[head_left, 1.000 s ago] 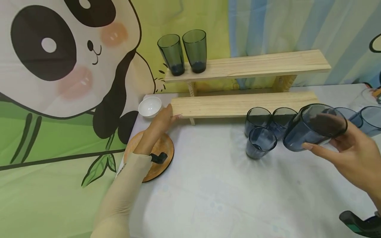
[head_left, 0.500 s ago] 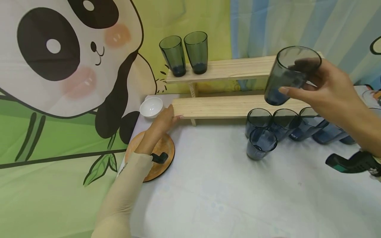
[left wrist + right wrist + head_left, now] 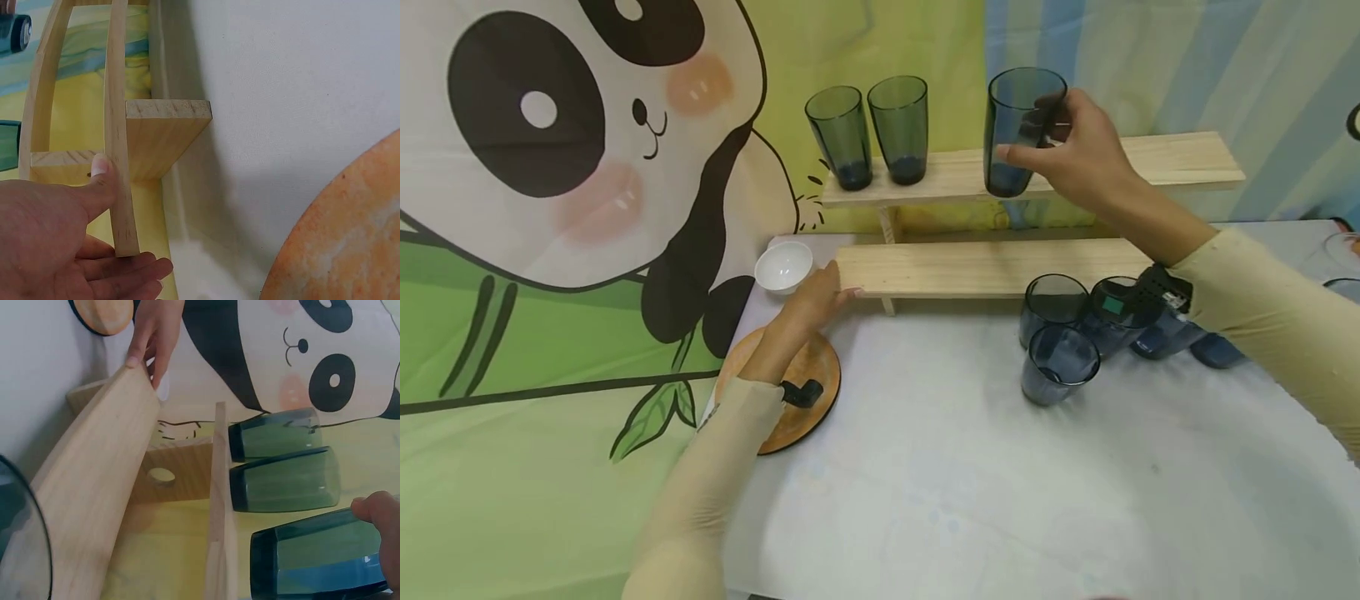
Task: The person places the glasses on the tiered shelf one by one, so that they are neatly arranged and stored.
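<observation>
My right hand [image 3: 1086,154] holds a tall blue-tinted drinking glass [image 3: 1013,117] upright, its base close over the middle of the upper board [image 3: 951,171] of a two-tier wooden shelf. In the right wrist view a narrow gap shows between this glass [image 3: 312,556] and the board. Two similar glasses, one [image 3: 838,137] and another [image 3: 901,129], stand side by side at the board's left end. My left hand [image 3: 808,302] grips the left end of the lower board [image 3: 955,268]. In the left wrist view its thumb [image 3: 101,178] lies against one face, with the fingers round the other side.
Several blue-tinted glasses [image 3: 1060,367] stand on the white tablecloth [image 3: 940,467] before the shelf's right half, some partly hidden by my right forearm. A white bowl [image 3: 784,267] sits by the shelf's left end. A round wooden plate [image 3: 820,392] lies under my left forearm.
My right hand has lifted the glass from among the others at right and carried it up and left to the upper board. The left hand keeps its grip on the lower board.
</observation>
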{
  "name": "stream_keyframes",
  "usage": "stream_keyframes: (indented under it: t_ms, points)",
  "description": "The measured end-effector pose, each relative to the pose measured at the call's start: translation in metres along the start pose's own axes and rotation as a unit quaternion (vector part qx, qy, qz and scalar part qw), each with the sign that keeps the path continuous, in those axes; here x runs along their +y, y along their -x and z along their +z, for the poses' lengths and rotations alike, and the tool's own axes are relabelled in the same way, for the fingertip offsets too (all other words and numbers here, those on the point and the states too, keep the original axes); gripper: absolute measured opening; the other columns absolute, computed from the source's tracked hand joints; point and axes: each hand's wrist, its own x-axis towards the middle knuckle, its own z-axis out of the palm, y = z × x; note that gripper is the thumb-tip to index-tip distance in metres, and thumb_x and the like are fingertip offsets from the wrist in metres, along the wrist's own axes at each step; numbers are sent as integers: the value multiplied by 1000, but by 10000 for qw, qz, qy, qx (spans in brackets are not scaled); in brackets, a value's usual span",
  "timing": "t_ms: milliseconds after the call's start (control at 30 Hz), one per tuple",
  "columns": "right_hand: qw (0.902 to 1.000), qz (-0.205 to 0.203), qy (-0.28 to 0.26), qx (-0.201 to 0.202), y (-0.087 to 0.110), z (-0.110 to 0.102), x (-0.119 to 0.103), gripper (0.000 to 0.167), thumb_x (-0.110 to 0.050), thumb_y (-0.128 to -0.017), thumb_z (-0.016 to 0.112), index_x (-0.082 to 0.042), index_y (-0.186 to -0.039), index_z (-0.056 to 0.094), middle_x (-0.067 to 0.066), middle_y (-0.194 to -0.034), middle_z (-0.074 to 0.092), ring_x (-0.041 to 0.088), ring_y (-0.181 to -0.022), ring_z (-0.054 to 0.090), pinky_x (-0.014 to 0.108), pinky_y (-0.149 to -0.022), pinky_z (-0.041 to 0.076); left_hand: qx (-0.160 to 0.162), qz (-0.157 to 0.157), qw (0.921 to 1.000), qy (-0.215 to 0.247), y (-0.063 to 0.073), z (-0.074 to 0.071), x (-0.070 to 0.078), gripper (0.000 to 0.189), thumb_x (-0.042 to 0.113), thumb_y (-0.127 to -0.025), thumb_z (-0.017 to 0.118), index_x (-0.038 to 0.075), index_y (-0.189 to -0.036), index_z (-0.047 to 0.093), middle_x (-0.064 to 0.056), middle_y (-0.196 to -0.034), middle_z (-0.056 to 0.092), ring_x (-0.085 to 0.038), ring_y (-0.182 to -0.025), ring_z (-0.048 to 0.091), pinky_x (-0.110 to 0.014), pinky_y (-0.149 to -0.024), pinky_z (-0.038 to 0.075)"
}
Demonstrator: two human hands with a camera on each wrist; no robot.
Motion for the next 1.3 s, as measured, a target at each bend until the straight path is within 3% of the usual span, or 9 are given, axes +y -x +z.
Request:
stream_keyframes:
  t_ms: [333, 500, 600, 733, 1000, 1167, 1300]
  points:
    - [9994, 343, 85, 24, -37, 25, -1, 84, -53, -94, 75, -13, -157, 36, 5, -158, 42, 21, -152, 38, 35, -122, 37, -54, 36, 10000, 17, -2, 0, 5, 75, 38, -108, 61, -9, -157, 30, -35, -143, 56, -44, -131, 58, -54, -109, 47]
    - [9989, 402, 229, 58, -49, 34, -1, 78, -57, -92, 74, -15, -149, 40, 2, -148, 46, 22, -134, 45, 35, -110, 41, -34, -19, 10000, 7, -2, 0, 3, 75, 38, -108, 61, -9, -157, 30, -35, -142, 57, -44, -130, 59, -54, -109, 47]
    - [9986, 449, 268, 9, -53, 40, -1, 82, -57, -92, 74, -16, -153, 37, 5, -152, 46, 22, -137, 45, 37, -111, 42, -46, 4, 10000, 52, -1, 1, 1, 75, 37, -108, 60, -9, -159, 29, -35, -144, 55, -44, -133, 57, -54, -110, 46]
    - [9984, 427, 366, -8, -55, 43, -2, 98, -58, -93, 73, -14, -165, 25, 8, -167, 35, 22, -152, 38, 38, -122, 36, -30, 61, 9999, 97, -2, 2, 2, 75, 38, -108, 60, -7, -159, 29, -34, -145, 55, -44, -134, 56, -54, -111, 45]
    - [9977, 287, 602, -113, -54, 44, -1, 104, -63, -93, 71, -14, -169, 18, 6, -173, 28, 21, -158, 29, 38, -127, 30, -78, 65, 9999, 9, -2, 0, 6, 76, 40, -108, 60, -9, -158, 29, -35, -144, 55, -45, -134, 56, -54, -111, 45]
    - [9950, 301, 813, -504, -52, 39, -2, 107, -68, -89, 72, -12, -167, 25, 8, -171, 33, 25, -156, 34, 42, -126, 32, -85, 46, 10000, 6, 0, -3, 3, 76, 39, -108, 60, -9, -158, 29, -35, -145, 54, -45, -136, 54, -55, -113, 43]
    - [9909, 275, 1023, -831, -43, 29, -2, 109, -69, -91, 70, -12, -169, 19, 10, -172, 31, 27, -157, 33, 45, -126, 31, -82, 126, 9999, 48, 0, -4, 0, 76, 37, -109, 60, -8, -160, 27, -35, -148, 52, -46, -138, 53, -55, -115, 42]
